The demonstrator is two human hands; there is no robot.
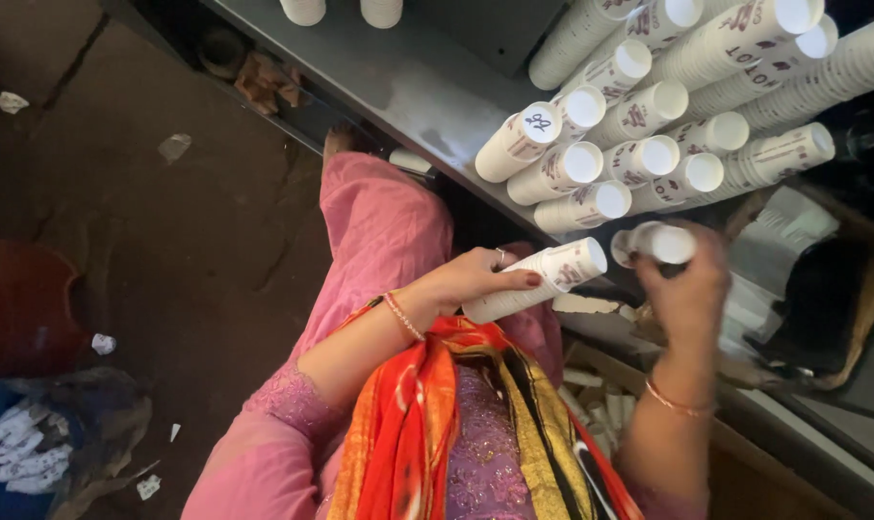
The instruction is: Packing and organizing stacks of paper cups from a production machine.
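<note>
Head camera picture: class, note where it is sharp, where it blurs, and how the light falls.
In the head view, the right hand and the small paper cup it holds are smeared by motion blur; the left hand and its sleeve of stacked cups are sharper; the stacked cups on the grey shelf are brightly lit, while the floor on the left lies dim.

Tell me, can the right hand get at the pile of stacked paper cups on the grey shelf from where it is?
Probably yes. The right hand, holding a cup, is just below the pile of stacked cups, with nothing visible between them.
</note>
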